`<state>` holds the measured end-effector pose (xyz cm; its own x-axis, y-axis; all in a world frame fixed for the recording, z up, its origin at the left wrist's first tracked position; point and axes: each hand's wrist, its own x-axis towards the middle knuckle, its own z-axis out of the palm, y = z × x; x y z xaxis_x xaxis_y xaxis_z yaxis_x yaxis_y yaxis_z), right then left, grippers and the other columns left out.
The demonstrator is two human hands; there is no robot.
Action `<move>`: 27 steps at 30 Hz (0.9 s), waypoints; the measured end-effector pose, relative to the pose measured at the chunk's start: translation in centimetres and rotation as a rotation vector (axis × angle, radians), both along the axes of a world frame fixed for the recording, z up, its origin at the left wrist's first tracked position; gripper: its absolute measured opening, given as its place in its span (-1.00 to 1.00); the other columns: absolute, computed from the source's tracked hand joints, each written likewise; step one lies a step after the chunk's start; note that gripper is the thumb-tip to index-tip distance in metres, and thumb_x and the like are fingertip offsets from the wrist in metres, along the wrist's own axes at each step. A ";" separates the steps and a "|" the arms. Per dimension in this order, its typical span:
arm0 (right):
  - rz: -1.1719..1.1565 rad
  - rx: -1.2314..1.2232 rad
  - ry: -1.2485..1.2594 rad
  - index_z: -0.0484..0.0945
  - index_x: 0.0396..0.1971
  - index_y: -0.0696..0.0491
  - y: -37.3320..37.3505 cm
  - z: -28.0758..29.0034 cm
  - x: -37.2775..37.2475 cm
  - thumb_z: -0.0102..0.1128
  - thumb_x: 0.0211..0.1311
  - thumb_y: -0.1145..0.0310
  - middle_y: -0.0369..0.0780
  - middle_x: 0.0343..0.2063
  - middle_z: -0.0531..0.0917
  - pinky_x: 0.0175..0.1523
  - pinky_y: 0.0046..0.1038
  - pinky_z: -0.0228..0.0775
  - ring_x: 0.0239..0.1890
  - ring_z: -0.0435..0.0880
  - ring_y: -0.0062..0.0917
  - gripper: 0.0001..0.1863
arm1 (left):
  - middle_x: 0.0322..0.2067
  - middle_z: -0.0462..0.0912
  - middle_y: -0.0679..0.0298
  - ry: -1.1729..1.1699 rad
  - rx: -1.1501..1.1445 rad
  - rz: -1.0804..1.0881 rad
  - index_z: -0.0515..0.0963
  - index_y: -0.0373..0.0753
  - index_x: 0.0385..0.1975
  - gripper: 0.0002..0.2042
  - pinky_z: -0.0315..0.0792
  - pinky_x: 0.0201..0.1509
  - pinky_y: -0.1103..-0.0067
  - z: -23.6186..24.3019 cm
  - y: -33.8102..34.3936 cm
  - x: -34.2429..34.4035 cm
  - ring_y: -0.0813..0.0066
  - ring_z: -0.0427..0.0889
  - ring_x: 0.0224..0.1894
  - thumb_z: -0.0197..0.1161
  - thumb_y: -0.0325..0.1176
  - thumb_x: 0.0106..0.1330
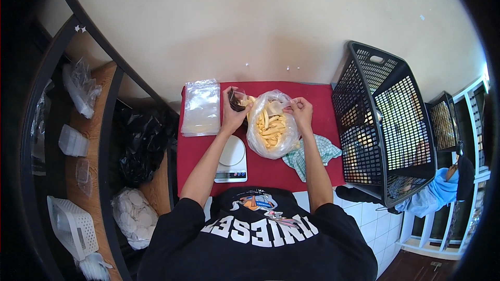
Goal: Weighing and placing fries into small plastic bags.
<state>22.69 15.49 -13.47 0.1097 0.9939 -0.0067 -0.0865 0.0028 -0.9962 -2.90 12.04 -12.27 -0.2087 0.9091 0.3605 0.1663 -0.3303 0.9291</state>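
Note:
My left hand [233,110] grips a small clear and dark packet [236,100] beside the upper left of a large clear plastic bag [263,148] filled with pale yellow strip-shaped pieces [272,132]. My right hand [302,110] has its fingers pinched on clear plastic at that bag's upper right; whether this is the rim or a separate piece I cannot tell. Below my left hand sits a white digital scale [230,164]. Flat clear bags [200,112] lie stacked at the left. A green checked cloth [317,153] is under my right forearm.
The red-covered table [194,161] stands against the wall. A large black perforated basket [366,61] is on the right, with blue fabric [440,187] beyond. Shelves [101,99] on the left hold plastic containers [74,140], a white basket [67,229] and black bags [138,151].

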 end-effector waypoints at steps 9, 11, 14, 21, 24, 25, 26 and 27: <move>-0.073 -0.032 0.072 0.55 -0.26 0.29 -0.1 -1.5 -0.9 0.13 0.44 0.56 -0.08 -0.40 0.71 -0.26 -0.37 0.78 -0.38 0.78 -0.37 -0.91 | -0.12 0.49 0.29 -0.058 -0.001 -0.051 0.22 -0.17 0.24 -0.31 0.45 0.15 0.48 -1.1 0.5 -0.1 0.49 0.53 -0.02 0.52 -0.49 0.18; -0.045 -0.097 0.071 0.55 -0.27 0.30 -0.2 -2.0 -0.7 0.14 0.44 0.56 -0.06 -0.41 0.71 -0.27 -0.37 0.78 -0.40 0.78 -0.36 -0.90 | -0.10 0.50 0.28 -0.097 -0.002 -0.042 0.21 -0.17 0.25 -0.31 0.45 0.15 0.48 -1.5 0.7 -0.2 0.48 0.53 -0.01 0.52 -0.48 0.19; -0.025 -0.184 -0.009 0.54 -0.29 0.32 -0.6 -1.4 0.4 0.14 0.43 0.56 -0.04 -0.41 0.70 -0.28 -0.37 0.78 -0.42 0.79 -0.34 -0.89 | -0.07 0.51 0.25 -0.133 -0.012 -0.043 0.21 -0.17 0.26 -0.30 0.45 0.16 0.48 -1.3 0.5 0.2 0.47 0.54 0.01 0.52 -0.48 0.19; -0.250 -0.112 0.082 0.51 -0.36 0.36 -4.0 -1.2 -3.3 0.15 0.39 0.61 0.03 -0.42 0.72 -0.32 -0.38 0.77 -0.43 0.81 -0.30 -0.88 | -0.05 0.52 0.24 -0.106 -0.013 -0.048 0.19 -0.17 0.28 -0.28 0.45 0.17 0.47 -1.1 0.8 0.5 0.45 0.55 0.02 0.53 -0.46 0.20; -0.205 -0.190 0.180 0.48 -0.45 0.35 -6.1 0.3 -4.3 0.17 0.36 0.62 0.08 -0.42 0.72 -0.33 -0.40 0.78 -0.42 0.82 -0.27 -0.83 | -0.03 0.52 0.23 -0.164 -0.025 -0.053 0.19 -0.17 0.28 -0.28 0.45 0.20 0.45 -2.1 1.0 -0.6 0.44 0.56 0.04 0.53 -0.45 0.21; -0.176 -0.252 0.170 0.44 -0.51 0.31 -6.7 1.0 -4.0 0.18 0.35 0.62 0.11 -0.42 0.70 -0.31 -0.39 0.79 -0.39 0.82 -0.22 -0.79 | -0.03 0.52 0.23 -0.163 -0.029 -0.058 0.19 -0.17 0.28 -0.28 0.45 0.20 0.45 -1.9 1.0 -0.4 0.44 0.56 0.04 0.53 -0.45 0.21; -0.160 -0.264 0.148 0.48 -0.49 0.38 -7.0 1.3 -3.6 0.21 0.33 0.60 0.15 -0.44 0.69 -0.37 -0.38 0.78 -0.44 0.81 -0.19 -0.80 | -0.01 0.52 0.23 -0.172 -0.043 -0.083 0.18 -0.18 0.29 -0.28 0.46 0.21 0.45 -1.7 0.9 -0.3 0.44 0.57 0.05 0.53 -0.44 0.22; -0.166 -0.265 0.152 0.48 -0.49 0.38 -7.5 1.8 -3.5 0.21 0.33 0.60 0.15 -0.44 0.69 -0.37 -0.38 0.78 -0.44 0.81 -0.19 -0.80 | 0.01 0.52 0.22 -0.179 -0.056 -0.109 0.17 -0.18 0.29 -0.27 0.46 0.22 0.44 -1.7 1.0 -0.3 0.44 0.58 0.05 0.53 -0.44 0.22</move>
